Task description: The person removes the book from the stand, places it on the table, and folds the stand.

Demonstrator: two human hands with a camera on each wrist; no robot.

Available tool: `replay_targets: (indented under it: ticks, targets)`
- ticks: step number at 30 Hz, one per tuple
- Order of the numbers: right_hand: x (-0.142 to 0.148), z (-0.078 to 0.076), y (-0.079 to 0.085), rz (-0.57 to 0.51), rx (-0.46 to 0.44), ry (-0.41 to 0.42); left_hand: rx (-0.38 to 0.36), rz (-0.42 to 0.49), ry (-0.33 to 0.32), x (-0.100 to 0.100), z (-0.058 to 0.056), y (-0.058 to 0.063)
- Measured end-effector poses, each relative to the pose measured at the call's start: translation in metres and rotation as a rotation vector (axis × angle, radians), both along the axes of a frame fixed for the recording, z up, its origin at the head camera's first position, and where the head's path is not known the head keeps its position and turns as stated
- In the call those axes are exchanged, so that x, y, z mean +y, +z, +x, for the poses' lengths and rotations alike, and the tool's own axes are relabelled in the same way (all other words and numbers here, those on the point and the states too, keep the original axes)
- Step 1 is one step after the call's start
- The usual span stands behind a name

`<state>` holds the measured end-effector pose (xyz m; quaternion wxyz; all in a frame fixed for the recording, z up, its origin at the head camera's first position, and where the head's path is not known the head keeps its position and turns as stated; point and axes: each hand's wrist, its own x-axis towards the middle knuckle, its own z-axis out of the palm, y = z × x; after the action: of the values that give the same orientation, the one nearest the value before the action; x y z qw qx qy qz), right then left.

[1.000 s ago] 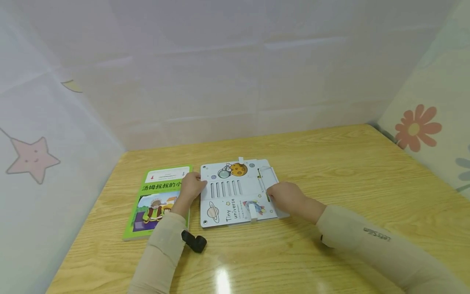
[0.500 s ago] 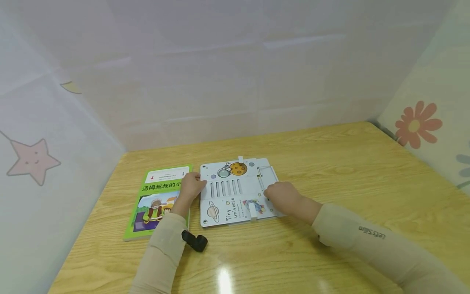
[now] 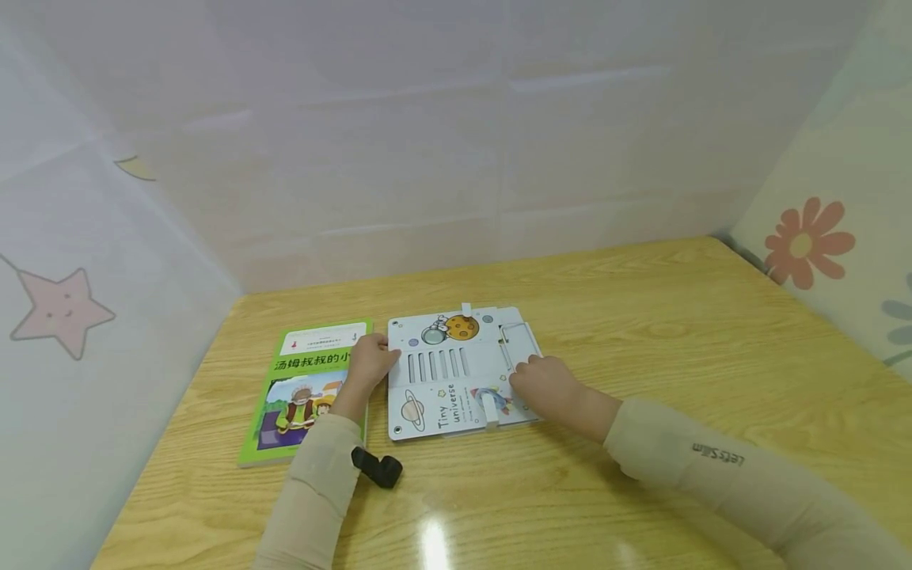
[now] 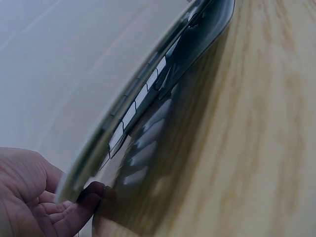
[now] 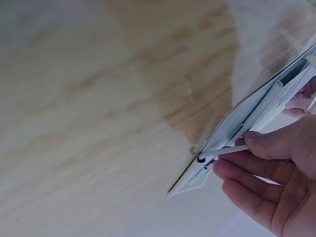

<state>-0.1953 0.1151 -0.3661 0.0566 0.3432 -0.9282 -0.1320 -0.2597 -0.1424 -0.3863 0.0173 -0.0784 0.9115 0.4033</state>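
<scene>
A white book stand (image 3: 484, 360) printed with planets, an astronaut and "Tiny universe" lies on the table, slots in its left half. My left hand (image 3: 370, 364) pinches its left edge; in the left wrist view the thumb side is over the board (image 4: 129, 81) and fingers curl underneath, with that edge raised off the wood. My right hand (image 3: 547, 388) is at the right end, over the wire support. Up close in the right wrist view, the right thumb and forefinger pinch a thin white rod (image 5: 224, 151) hinged on the stand.
A green-covered picture book (image 3: 306, 396) lies to the left of the stand, partly under my left forearm. White clips (image 3: 490, 412) stick out at the stand's near and far edges. Wall sheets (image 3: 456, 158) rise behind the wooden table (image 3: 641, 317).
My right hand has shifted slightly left along the stand's right end, and less of the panel shows beneath it. The left hand keeps its grip in place.
</scene>
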Motion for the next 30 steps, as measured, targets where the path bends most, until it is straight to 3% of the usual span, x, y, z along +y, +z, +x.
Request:
replay_targets:
  ticks: [13,22,30]
  targets:
    - [0.007,-0.001,0.000,-0.041,-0.101,-0.051,-0.005,0.011,0.004,0.001,0.000,-0.004]
    - [0.010,-0.002,0.012,-0.285,-0.188,-0.016,-0.010,0.014,0.005,0.001,-0.001,-0.002]
    - [0.000,0.008,0.024,-0.400,-0.399,-0.017,-0.009,0.013,0.006,-0.001,-0.001,0.000]
